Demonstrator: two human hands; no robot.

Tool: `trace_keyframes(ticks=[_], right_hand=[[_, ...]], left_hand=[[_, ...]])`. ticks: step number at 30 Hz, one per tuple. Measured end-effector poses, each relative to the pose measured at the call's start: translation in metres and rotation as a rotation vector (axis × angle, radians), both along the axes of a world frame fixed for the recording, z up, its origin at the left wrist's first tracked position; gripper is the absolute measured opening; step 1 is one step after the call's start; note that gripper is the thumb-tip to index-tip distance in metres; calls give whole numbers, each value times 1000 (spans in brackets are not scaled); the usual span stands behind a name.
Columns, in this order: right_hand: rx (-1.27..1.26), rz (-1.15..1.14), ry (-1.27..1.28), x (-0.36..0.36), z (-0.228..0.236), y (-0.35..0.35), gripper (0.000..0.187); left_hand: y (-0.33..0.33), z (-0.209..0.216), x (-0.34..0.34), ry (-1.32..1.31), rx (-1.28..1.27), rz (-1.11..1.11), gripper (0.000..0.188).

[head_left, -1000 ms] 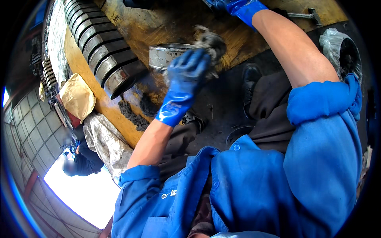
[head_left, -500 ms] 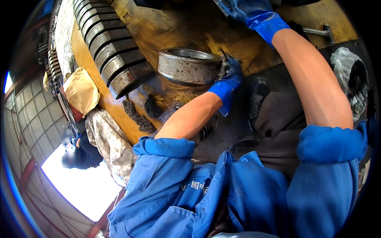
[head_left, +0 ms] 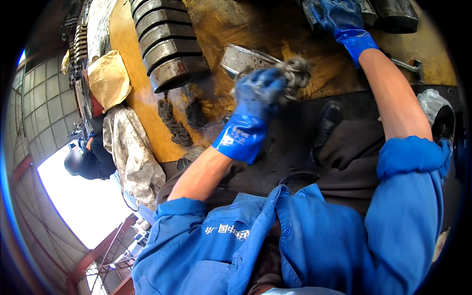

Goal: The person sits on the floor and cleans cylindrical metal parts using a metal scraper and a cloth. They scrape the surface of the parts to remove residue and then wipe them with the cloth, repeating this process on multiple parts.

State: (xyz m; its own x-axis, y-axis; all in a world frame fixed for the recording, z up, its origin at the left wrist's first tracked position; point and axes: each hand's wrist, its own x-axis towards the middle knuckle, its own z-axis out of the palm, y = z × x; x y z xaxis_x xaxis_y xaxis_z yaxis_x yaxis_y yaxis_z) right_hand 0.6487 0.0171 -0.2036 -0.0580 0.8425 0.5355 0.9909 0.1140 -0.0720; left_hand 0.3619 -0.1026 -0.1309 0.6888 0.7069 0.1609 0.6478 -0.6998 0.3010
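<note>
Clutching a wad of grey rag in the left hand, with blue-gloved fingers clamped around it, and holding it at the right end of a bare steel ring; blurring there, so not showing for certain a touch or a gap. Finding that ring on the stained tabletop, near the edge closest to the body. Resting the gloved right hand well apart from the left, farther across, seemingly against a grey metal piece beside dark metal cylinders, but not revealing enough fingertip to tell a grip from a mere touch. Probably risking, through one-sided pressure without a second hand bracing, a skid of the ring over the near edge toward the black shoe; possibly risking also a loose strand snagging on the rim, or a slip from greasy-looking gloves. Showing at the far right a clear plastic bag bunched around a dark, rounded piece, too obscured for naming. Showing at the left, beyond a row of steel rings and dark fibrous clumps, a tan paper wrapper hiding any contents, above a stained cloth.
</note>
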Motion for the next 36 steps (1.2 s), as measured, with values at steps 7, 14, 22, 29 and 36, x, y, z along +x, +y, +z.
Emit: trace_keyframes(ticks=[7,14,22,29,36], right_hand=[[-131,-66,-45,8,-16,-5,58],[-229,297,715,-139,-18,-46,32],[-236,167,770,-192,-16,-80,40],[-182,204,691,-202,-23,-83,51],[-259,283,720,-197,-34,-81,52]], left_hand=[[26,-54,-69,-897,-235,761,36],[-2,-83,-50,-1159,-70,1127,39],[8,-105,-36,-1032,167,1287,29],[79,-180,-94,-1857,-385,1182,14],[69,-281,-107,-1372,-465,1490,38]])
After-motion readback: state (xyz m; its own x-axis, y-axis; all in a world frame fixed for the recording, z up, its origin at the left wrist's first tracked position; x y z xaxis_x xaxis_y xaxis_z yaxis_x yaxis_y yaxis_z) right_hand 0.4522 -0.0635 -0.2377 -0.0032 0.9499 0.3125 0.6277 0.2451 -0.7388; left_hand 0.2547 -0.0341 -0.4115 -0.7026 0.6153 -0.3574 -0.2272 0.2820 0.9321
